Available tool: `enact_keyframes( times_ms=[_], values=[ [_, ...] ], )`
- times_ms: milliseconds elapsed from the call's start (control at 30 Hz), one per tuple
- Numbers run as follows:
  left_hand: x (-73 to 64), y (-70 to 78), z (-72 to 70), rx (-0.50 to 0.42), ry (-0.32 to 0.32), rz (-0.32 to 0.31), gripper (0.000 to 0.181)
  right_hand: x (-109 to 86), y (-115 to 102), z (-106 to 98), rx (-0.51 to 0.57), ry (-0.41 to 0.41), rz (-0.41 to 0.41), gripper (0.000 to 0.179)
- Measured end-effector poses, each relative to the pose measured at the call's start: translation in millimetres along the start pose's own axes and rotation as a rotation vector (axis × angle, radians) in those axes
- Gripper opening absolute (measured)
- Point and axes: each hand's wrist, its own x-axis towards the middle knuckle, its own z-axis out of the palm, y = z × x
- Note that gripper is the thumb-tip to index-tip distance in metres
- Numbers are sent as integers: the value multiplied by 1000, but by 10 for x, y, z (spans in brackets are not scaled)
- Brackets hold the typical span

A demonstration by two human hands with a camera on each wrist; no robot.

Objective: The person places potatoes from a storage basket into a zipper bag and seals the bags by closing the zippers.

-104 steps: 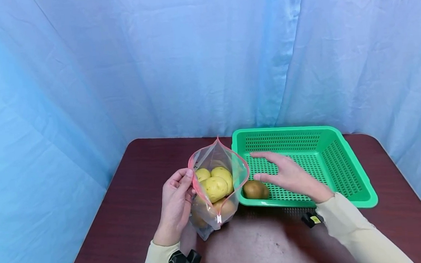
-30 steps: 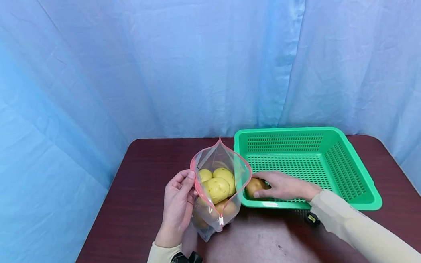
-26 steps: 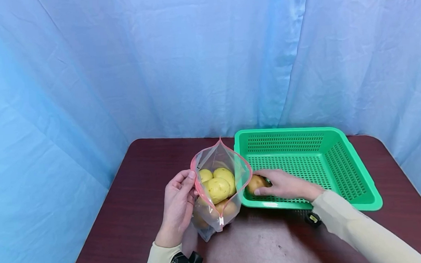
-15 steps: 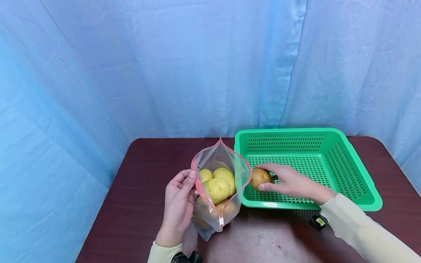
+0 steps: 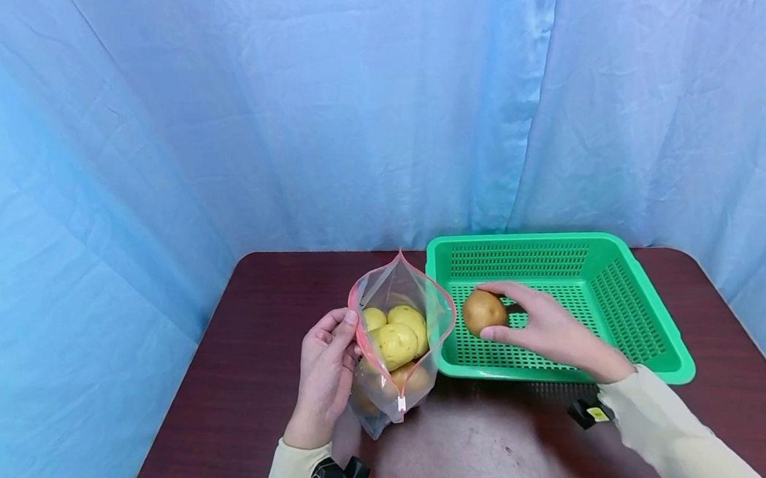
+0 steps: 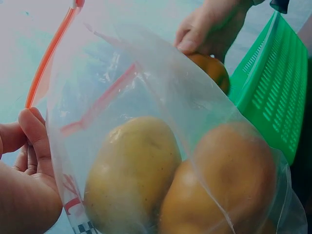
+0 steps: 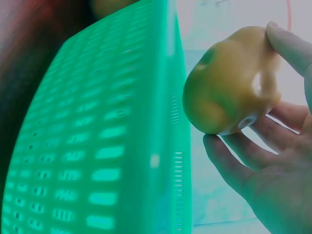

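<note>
My left hand (image 5: 327, 374) pinches the red-edged rim of a clear zip bag (image 5: 452, 315) between thumb and fingers, and its mouth gapes. Inside the bag lie several yellow and brown potatoes (image 5: 394, 344), stacked on one another. Over the green basket (image 5: 658, 324), my right hand (image 5: 549, 327) grips a brown, lumpy potato (image 5: 483, 313) between thumb and fingertips. In the right wrist view this potato (image 7: 234, 83) is raised above the basket's rim. A white slider (image 5: 402, 404) sits at the near end of the bag's zip.
The basket stands on the dark red-brown table (image 5: 281, 289), just right of the bag. Its slotted floor shows beneath the right hand. Blue curtains (image 5: 362, 116) hang behind and beside the table.
My right hand reached down into the basket, took hold of the brown potato, and lifted it up and slightly right. The left hand has stayed at the bag's rim.
</note>
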Motion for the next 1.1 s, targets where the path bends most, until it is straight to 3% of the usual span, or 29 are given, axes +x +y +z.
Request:
enact_keyframes(
  times_ms=[300, 700, 1100],
  values=[
    [4, -7, 10, -1, 6, 2, 10, -62, -139, -88, 8, 125, -52, 65],
    [-3, -18, 11, -6, 10, -6, 11, -85, -298, -118, 98, 205, -62, 67],
    [-3, -26, 22, -12, 6, -6, 10, -70, -525, -134, 183, 304, -191, 76]
  ],
)
